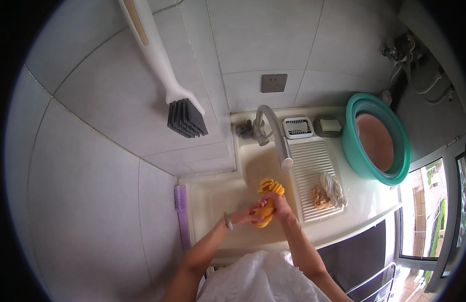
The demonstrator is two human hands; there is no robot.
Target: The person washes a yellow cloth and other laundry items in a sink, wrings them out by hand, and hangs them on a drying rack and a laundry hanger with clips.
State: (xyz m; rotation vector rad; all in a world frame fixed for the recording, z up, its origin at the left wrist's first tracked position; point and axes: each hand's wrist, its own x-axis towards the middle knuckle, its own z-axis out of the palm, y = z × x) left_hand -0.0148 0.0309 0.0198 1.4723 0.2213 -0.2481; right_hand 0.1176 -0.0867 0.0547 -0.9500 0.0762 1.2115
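Note:
Bunched and twisted, a yellow-orange cloth point(270, 209) is gripped in both hands above the laundry sink point(210, 200). My right hand point(279, 205) squeezes its upper part, where the pleated end fans out. Lower down, my left hand point(251, 213) closes around it, with a pale bangle point(228, 221) on the wrist. Behind my hands the metal faucet point(280, 139) curves over the basin. On the ribbed washboard point(310, 162) to the right lie a twisted whitish cloth point(332, 190) and a smaller crumpled tan cloth point(321, 197).
Stacked basins, the outer one green point(355, 158), stand on the right of the counter. A soap bar point(329, 125) and a white soap dish point(298, 128) sit behind the washboard. A purple brush point(183, 222) rests along the left rim. A white-handled brush point(168, 75) hangs at upper left.

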